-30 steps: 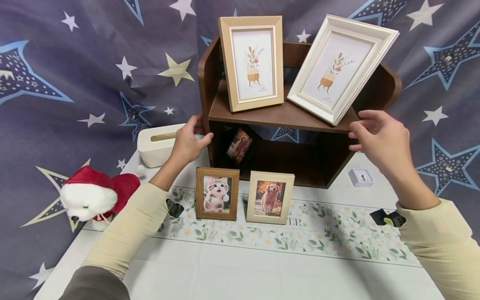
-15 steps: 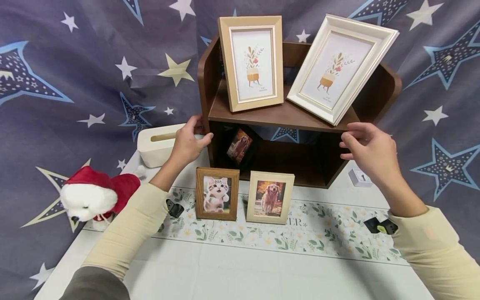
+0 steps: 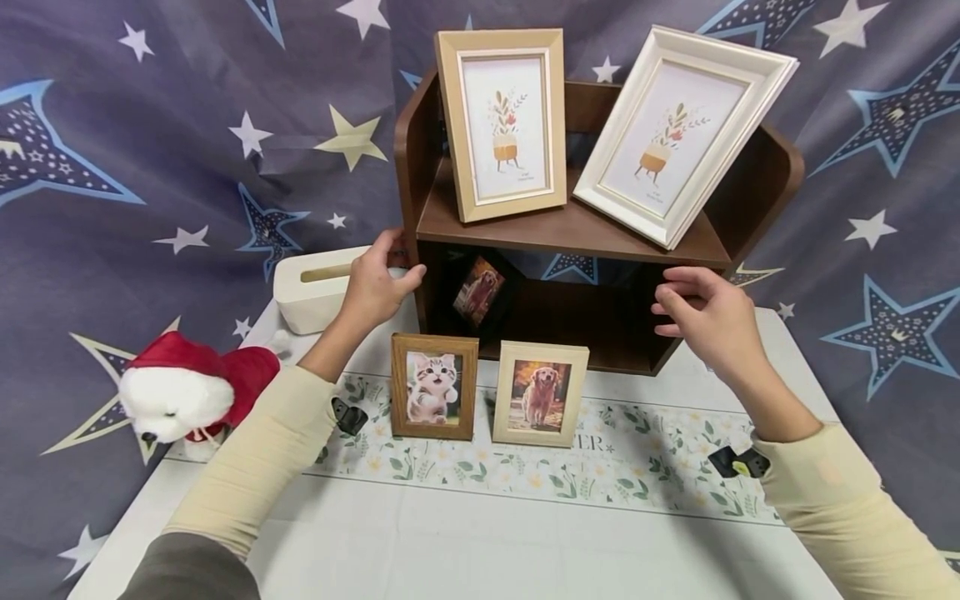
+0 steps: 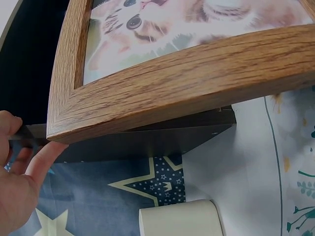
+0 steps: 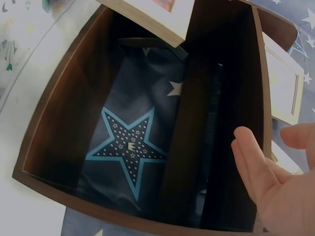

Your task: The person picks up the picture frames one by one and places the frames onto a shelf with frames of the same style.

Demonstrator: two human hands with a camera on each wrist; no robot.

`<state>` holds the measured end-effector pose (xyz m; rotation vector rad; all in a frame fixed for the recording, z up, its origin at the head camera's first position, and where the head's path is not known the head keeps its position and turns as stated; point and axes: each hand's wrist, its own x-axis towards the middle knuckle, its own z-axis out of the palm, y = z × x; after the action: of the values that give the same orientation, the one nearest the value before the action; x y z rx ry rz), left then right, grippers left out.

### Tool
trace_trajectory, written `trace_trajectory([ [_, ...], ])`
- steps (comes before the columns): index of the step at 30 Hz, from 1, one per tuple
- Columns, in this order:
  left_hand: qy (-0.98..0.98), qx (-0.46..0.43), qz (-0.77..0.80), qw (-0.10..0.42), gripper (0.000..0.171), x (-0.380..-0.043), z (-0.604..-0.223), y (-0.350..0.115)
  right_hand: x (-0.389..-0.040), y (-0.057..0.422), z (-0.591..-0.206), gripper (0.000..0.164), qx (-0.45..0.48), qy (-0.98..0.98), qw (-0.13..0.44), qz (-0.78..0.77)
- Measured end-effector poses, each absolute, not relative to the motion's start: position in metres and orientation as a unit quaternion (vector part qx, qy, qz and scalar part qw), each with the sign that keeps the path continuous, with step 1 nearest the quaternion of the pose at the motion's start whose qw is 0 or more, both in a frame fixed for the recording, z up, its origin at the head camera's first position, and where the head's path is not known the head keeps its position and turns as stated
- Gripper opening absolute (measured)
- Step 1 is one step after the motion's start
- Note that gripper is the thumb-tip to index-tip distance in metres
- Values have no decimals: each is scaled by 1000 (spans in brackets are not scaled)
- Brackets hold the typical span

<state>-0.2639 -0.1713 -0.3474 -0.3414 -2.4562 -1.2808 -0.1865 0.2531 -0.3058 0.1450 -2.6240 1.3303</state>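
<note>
A dark brown two-tier shelf (image 3: pixel 517 236) stands at the back of the table. My left hand (image 3: pixel 378 279) grips the front edge of its left side panel, thumb in front and fingers round the outer side. My right hand (image 3: pixel 708 321) hovers by the lower compartment's right side, its fingers loosely bent and holding nothing. A gold-beige picture frame (image 3: pixel 557 125) leans upright on the top shelf, beside a tilted white picture frame (image 3: pixel 600 171). Inside the lower compartment sits a dark picture frame (image 3: pixel 480 292), tilted. In the left wrist view a brown wooden frame (image 4: pixel 162 83) hides part of the shelf.
Before the shelf stand the brown cat-photo frame (image 3: pixel 397 387) and a pale dog-photo frame (image 3: pixel 504 396), on a floral runner (image 3: pixel 637 458). To the left are a white tissue box (image 3: pixel 307 304) and a plush dog (image 3: pixel 180 400) in a red hat. Starry cloth (image 3: pixel 210 167) hangs behind.
My right hand has moved left and lower, from beside the shelf's right upper corner to the front of the lower compartment. My left hand and the frames have stayed in place.
</note>
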Motion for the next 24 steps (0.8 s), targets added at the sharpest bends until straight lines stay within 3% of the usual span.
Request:
trace_trajectory([
  [24, -870, -114, -446, 175, 59, -263, -347, -171, -193, 232, -356, 35, 93, -850, -30, 518],
])
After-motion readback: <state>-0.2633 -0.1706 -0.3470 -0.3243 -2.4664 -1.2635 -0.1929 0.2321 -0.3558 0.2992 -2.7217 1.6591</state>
